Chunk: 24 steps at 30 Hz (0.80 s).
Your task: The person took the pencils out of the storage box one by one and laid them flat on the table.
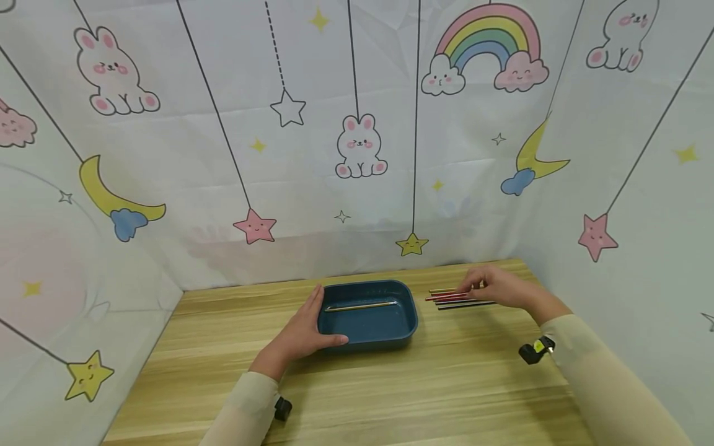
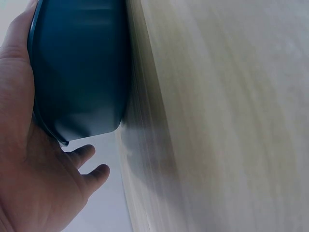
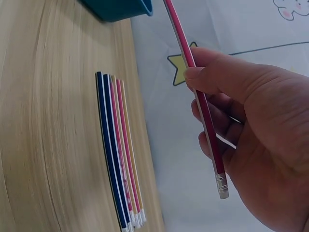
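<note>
My left hand (image 1: 301, 328) rests at the left end of a dark blue box (image 1: 368, 347), thumb along the near rim and fingers spread along the left side. Inside the box lies one gold pencil (image 1: 359, 306). In the right wrist view my right hand (image 3: 260, 106) pinches a red pencil (image 3: 198, 92) between thumb and fingers, its white eraser end towards the palm. Beneath that hand, several pencils (image 3: 118, 150) in dark blue, pink and yellow lie side by side on the table, right of the box.
The wooden table (image 1: 379, 396) runs back to a white cloth (image 1: 312, 186) printed with bunnies, stars and moons, which also rises at both sides. A black camera (image 1: 533, 351) is strapped at the right wrist, another camera (image 1: 282, 409) at the left.
</note>
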Motion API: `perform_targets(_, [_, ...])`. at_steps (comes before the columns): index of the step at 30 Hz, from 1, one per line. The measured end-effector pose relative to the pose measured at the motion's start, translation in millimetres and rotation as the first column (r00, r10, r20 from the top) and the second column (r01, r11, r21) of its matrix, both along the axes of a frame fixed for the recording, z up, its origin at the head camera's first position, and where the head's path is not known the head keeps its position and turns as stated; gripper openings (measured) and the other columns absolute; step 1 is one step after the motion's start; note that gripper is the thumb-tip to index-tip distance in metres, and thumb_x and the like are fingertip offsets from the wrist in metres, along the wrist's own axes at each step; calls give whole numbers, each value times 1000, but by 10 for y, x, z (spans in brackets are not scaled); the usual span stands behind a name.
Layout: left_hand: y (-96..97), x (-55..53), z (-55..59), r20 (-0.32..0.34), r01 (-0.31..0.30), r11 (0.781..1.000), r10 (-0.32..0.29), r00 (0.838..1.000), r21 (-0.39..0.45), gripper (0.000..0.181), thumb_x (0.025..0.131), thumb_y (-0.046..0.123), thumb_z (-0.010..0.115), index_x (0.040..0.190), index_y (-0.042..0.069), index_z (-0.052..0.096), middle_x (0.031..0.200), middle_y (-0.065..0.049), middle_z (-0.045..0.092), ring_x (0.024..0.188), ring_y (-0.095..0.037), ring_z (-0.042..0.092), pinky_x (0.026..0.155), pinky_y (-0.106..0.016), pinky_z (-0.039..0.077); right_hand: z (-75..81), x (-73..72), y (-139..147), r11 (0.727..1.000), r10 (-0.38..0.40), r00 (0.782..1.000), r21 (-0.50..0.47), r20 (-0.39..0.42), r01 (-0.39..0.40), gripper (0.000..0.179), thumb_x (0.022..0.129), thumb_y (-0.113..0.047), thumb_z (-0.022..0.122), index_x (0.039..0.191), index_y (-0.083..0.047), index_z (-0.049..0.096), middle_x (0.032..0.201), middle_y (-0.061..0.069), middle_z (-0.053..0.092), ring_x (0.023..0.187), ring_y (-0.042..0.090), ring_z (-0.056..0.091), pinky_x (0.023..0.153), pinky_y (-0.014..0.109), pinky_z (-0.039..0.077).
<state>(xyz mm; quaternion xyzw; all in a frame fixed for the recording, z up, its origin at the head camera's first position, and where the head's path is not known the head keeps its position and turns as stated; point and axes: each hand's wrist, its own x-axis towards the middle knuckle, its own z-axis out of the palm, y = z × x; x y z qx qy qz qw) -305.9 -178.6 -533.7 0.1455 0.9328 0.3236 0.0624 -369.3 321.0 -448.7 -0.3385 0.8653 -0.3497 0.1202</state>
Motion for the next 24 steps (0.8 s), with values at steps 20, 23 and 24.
perform_targets(20, [0, 8, 2, -8, 0, 1000, 0, 1000, -7, 140, 84, 72, 88, 179, 10, 6, 187, -10, 2, 169, -42, 14, 129, -68, 27, -213, -83, 302, 996, -57, 997, 63, -49, 60, 19, 104, -2, 75, 116, -10, 87, 116, 6, 79, 107, 26, 73, 84, 32, 61])
perform_targets(23, [0, 3, -1, -5, -2, 1000, 2, 1000, -13, 140, 84, 73, 87, 179, 11, 5, 187, -9, 1, 169, -41, 14, 129, -67, 27, -284, -104, 346, 996, -55, 996, 65, -67, 59, 19, 103, -2, 77, 114, -12, 88, 117, 5, 80, 108, 26, 74, 86, 34, 60])
perform_targets(24, [1, 3, 1, -6, -2, 1000, 2, 1000, -12, 140, 84, 73, 87, 179, 10, 6, 187, -10, 2, 169, -42, 14, 129, -67, 27, -315, -111, 361, 996, -57, 996, 67, -70, 61, 20, 102, -2, 77, 114, -13, 88, 116, 4, 81, 108, 25, 74, 87, 34, 60])
